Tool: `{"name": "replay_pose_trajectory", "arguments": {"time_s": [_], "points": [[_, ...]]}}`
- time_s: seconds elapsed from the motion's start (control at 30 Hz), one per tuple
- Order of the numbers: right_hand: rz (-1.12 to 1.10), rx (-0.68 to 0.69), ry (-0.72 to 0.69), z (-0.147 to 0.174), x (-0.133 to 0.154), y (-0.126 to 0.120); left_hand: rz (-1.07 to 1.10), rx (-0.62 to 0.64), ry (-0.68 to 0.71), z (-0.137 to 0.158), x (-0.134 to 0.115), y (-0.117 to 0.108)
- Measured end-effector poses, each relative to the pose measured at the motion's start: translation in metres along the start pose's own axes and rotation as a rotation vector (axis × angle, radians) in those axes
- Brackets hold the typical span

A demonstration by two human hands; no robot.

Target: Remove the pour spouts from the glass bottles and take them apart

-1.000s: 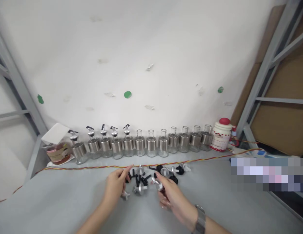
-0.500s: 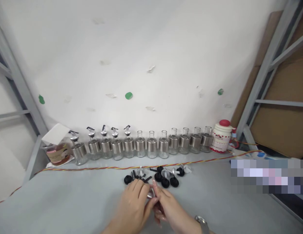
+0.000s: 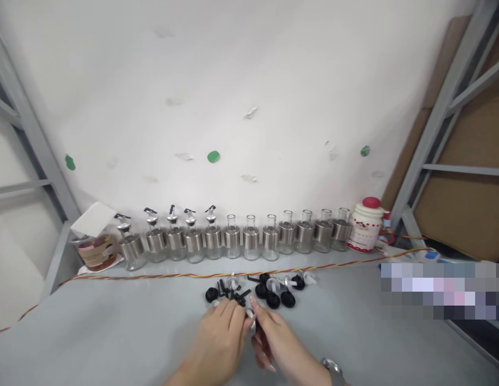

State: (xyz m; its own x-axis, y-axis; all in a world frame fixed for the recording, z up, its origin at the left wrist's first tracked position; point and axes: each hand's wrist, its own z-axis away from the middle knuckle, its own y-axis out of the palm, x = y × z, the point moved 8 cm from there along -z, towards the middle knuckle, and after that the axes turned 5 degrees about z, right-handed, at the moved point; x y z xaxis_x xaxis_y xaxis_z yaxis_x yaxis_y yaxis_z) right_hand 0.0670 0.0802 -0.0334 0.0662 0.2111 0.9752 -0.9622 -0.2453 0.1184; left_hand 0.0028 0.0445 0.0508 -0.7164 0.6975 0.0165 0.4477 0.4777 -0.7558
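My left hand (image 3: 220,336) and my right hand (image 3: 279,336) meet low in the middle of the table. Between them is a silver bottle pourer top (image 3: 252,325), mostly covered by the fingers. Both hands are closed on it, the right thumb along its upper side. Just beyond my knuckles lie loose pourer parts: small black levers (image 3: 222,288), round black stoppers (image 3: 288,299), and silver-and-clear pieces (image 3: 232,281). Along the wall stands a row of glass oil bottles with steel sleeves (image 3: 251,237). Several at the left carry pourers with black levers (image 3: 151,215); the others have bare necks.
A lidded tub (image 3: 98,253) stands at the left end of the row, a white-and-red jar (image 3: 365,226) at the right end. A twisted red-yellow wire (image 3: 172,276) crosses the table before the bottles. Metal frames (image 3: 444,120) rise at both sides.
The left fingers have shifted slightly on the pourer top, and more of its silver side shows between the hands. The right lower fingers have moved a little. The bottles stay in place.
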Motion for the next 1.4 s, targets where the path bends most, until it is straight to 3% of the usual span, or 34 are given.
{"name": "replay_pose_trajectory", "arguments": {"time_s": [0.33, 0.5, 0.57, 0.73, 0.93, 1.07, 1.17, 1.27, 1.4], "points": [[-0.205, 0.072, 0.162, 0.01, 0.009, -0.006, 0.085, 0.276, 0.059, -0.004, -0.001, 0.005], [-0.178, 0.135, 0.17, 0.011, 0.007, 0.003, 0.066, 0.189, 0.113, 0.0, -0.004, 0.004], [-0.189, 0.092, 0.124, 0.009, 0.009, 0.002, 0.076, 0.123, 0.094, 0.001, -0.002, 0.003], [-0.132, -0.16, -0.033, 0.007, 0.018, -0.015, 0.218, -0.006, -0.041, 0.005, 0.004, 0.001], [-0.138, -0.129, -0.113, 0.002, 0.022, -0.012, 0.372, 0.037, -0.225, 0.01, 0.015, 0.009], [-0.181, -0.03, -0.089, 0.002, 0.023, -0.008, 0.292, -0.009, -0.109, 0.006, 0.014, 0.006], [-0.22, 0.093, 0.04, 0.005, 0.017, -0.003, 0.125, -0.026, 0.024, 0.003, 0.007, 0.0], [-0.27, 0.171, 0.155, 0.011, 0.014, 0.0, 0.024, 0.038, 0.123, 0.001, -0.001, -0.002], [-0.267, 0.183, 0.12, 0.015, 0.021, 0.002, 0.03, 0.059, 0.12, 0.002, -0.004, -0.002]]}}
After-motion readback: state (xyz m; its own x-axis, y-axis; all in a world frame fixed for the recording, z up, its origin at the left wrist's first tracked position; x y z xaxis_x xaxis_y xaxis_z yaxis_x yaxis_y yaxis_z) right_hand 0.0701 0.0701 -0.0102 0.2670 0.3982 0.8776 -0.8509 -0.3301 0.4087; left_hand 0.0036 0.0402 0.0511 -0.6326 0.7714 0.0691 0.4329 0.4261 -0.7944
